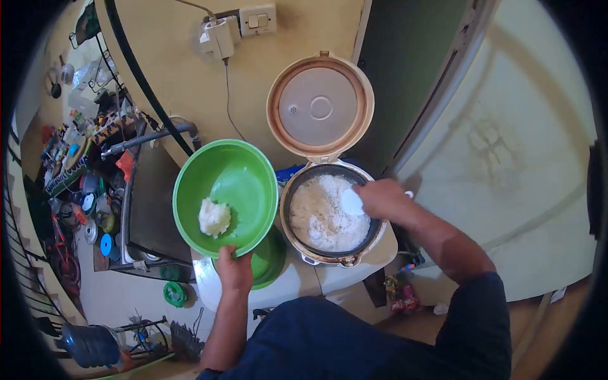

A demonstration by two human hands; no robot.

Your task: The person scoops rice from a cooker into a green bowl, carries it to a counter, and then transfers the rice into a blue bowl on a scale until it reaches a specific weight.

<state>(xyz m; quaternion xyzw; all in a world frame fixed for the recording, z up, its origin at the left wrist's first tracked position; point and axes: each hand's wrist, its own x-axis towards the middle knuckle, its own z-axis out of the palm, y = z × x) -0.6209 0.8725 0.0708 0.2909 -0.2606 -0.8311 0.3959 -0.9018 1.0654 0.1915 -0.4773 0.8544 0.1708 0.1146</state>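
Observation:
My left hand [234, 268] grips the near rim of a green bowl [251, 190], which is tilted toward me. A clump of white rice [214, 217] lies on the bowl's inside. To its right stands a rice cooker [288, 239] with its lid [322, 95] raised, holding cooked rice [326, 212]. Over the right side of that pot, my right hand [384, 200] is closed around a white rice paddle [352, 202]. The paddle's blade is at the rice; its handle end shows past my hand. Beneath the bowl, another green container [269, 259] is partly hidden.
The cooker stands on a white tabletop [342, 273] close to the wall. A socket with a plug [218, 39] and hanging cord is above. At left are a pipe [152, 138] and cluttered shelves; a blue water jug [92, 345] lies lower left. A door [494, 145] is at right.

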